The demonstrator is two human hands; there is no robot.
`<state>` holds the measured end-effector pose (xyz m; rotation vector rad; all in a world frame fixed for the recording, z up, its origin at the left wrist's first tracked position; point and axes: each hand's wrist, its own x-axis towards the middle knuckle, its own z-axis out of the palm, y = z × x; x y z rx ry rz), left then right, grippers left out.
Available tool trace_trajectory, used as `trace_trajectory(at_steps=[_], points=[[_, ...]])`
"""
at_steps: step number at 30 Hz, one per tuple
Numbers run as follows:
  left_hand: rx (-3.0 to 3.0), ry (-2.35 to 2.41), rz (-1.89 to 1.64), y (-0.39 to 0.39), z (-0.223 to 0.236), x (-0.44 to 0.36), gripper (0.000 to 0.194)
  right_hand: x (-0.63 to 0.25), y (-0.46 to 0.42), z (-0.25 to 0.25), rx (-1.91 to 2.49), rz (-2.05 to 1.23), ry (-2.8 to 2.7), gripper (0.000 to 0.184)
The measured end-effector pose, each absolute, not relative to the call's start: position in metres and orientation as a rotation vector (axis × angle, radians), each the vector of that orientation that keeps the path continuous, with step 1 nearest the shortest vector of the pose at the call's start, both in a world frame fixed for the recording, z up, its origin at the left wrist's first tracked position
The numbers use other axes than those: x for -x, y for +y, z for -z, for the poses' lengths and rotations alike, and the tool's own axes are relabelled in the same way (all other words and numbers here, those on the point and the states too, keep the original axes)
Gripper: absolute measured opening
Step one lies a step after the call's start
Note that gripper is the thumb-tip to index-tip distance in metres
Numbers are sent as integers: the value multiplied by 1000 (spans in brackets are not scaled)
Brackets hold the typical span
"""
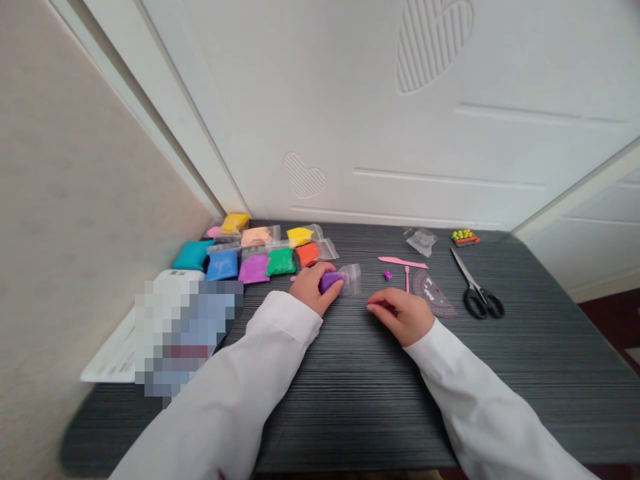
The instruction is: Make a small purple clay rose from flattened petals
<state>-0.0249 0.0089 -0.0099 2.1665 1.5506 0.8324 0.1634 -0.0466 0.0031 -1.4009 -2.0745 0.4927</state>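
Observation:
My left hand (314, 288) is closed around a small zip bag of purple clay (331, 281), whose transparent top points right. To its right, my right hand (403, 315) is held in a pinch just over the table, thumb against fingers. Whatever may sit between those fingertips is too small to make out. A little purple lump (387, 275) lies on the table just beyond the right hand. Near it are a pink plastic knife (403, 263), a short pink tool (407, 279) and a see-through protractor (433, 293), close to the right wrist.
Several bags of coloured clay (223, 265) line the back left of the dark table (350, 400). White and blurred packets (117, 340) lie left. At right are scissors (477, 287), a small colourful clay piece (465, 238) and a transparent bag (421, 241). A white panel (340, 120) stands behind.

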Motion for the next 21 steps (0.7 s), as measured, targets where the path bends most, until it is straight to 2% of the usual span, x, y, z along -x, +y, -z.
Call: trace_trajectory(at_steps=[5,9,13,17,21], points=[[-2294,1521,-906,12,15,26,33,-159,-46,4,1247,-613,-2106,19],[-2286,1608,-1009,15,23,27,36,-160,-46,4,1256,-568,-2092,16],[-2284,1624,-1104,17,27,28,33,-162,-47,-1,1325,-547,-2079,14],[-2231,1617,-1208,16,25,28,26,-163,-49,-5,1515,-555,-1963,21],[-2109,1618,-1294,14,22,29,23,-162,-51,-4,1484,-518,-1965,23]])
